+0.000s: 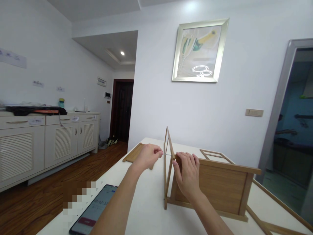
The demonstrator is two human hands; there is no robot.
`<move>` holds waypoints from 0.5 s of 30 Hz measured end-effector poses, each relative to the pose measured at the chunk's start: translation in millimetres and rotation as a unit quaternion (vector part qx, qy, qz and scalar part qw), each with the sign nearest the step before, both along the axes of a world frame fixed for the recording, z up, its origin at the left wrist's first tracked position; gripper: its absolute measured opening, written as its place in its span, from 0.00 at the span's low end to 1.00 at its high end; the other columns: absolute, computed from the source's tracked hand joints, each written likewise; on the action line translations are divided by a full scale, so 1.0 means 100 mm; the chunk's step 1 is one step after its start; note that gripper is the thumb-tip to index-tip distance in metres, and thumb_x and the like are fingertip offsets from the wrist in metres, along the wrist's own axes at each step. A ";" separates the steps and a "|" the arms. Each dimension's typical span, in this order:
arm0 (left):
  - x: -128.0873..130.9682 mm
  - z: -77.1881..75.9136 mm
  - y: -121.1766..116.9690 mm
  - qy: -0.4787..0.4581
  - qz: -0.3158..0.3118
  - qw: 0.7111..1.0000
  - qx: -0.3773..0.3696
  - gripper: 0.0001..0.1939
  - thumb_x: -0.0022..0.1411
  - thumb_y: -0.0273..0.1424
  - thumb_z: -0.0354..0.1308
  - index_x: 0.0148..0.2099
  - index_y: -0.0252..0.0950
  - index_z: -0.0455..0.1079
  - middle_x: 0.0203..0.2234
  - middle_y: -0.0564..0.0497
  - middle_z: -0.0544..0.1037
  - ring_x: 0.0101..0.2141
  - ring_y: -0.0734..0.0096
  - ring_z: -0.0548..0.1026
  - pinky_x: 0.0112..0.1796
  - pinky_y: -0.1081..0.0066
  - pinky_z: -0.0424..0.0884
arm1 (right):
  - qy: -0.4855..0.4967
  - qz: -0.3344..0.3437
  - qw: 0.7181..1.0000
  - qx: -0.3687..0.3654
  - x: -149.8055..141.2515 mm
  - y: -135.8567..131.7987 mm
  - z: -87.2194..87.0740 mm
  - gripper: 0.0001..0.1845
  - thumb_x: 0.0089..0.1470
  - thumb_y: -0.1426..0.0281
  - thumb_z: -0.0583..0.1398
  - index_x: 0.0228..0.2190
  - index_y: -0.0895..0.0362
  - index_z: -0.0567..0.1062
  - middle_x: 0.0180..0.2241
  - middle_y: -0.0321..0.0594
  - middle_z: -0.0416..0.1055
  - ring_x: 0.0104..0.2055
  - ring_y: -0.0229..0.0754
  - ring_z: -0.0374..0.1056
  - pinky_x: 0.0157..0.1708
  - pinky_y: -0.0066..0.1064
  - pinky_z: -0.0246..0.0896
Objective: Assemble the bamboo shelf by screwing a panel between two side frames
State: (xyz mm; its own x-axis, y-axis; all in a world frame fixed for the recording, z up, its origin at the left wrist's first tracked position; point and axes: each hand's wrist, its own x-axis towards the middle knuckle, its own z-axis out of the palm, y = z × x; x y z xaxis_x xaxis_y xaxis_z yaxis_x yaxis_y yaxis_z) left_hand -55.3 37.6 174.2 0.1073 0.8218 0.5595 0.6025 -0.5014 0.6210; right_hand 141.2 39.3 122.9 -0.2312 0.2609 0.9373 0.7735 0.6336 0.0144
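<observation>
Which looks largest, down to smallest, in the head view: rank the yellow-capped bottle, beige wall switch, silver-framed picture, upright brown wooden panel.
1. Upright brown wooden panel
2. Silver-framed picture
3. Beige wall switch
4. Yellow-capped bottle

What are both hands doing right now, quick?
Left hand: closed, pinching a thin silver metal rod.
Right hand: curled over, holding the rectangular brown wooden panel near its corner.

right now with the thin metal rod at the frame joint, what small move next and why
Probably a small turn of the rod with the left hand, since its far end appears to meet the upright frame there, while the right hand already steadies the corner against the wooden panel.
</observation>
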 end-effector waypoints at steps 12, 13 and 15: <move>-0.03 0.01 -0.03 0.041 0.025 0.998 0.038 0.13 0.57 0.33 0.53 0.26 0.37 0.76 0.18 0.55 0.73 0.24 0.72 0.67 0.30 0.74 0.58 | 0.000 0.000 1.000 0.000 0.00 0.00 0.00 0.13 0.62 0.65 0.53 0.47 0.53 0.67 0.45 0.43 0.73 0.51 0.48 0.64 0.58 0.49 0.45; -0.03 0.01 -0.03 0.046 0.030 0.998 0.041 0.13 0.58 0.33 0.53 0.26 0.37 0.76 0.18 0.55 0.73 0.24 0.72 0.67 0.30 0.74 0.58 | 0.001 0.000 1.000 0.000 0.00 0.00 0.00 0.13 0.62 0.65 0.53 0.47 0.53 0.67 0.45 0.43 0.73 0.51 0.48 0.64 0.58 0.49 0.45; -0.03 0.02 -0.04 0.057 0.038 0.997 0.045 0.13 0.58 0.34 0.53 0.26 0.38 0.77 0.18 0.54 0.74 0.24 0.72 0.68 0.29 0.73 0.58 | 0.001 0.001 1.000 0.001 0.00 0.00 0.00 0.13 0.62 0.65 0.53 0.48 0.53 0.67 0.45 0.43 0.73 0.51 0.48 0.64 0.58 0.49 0.45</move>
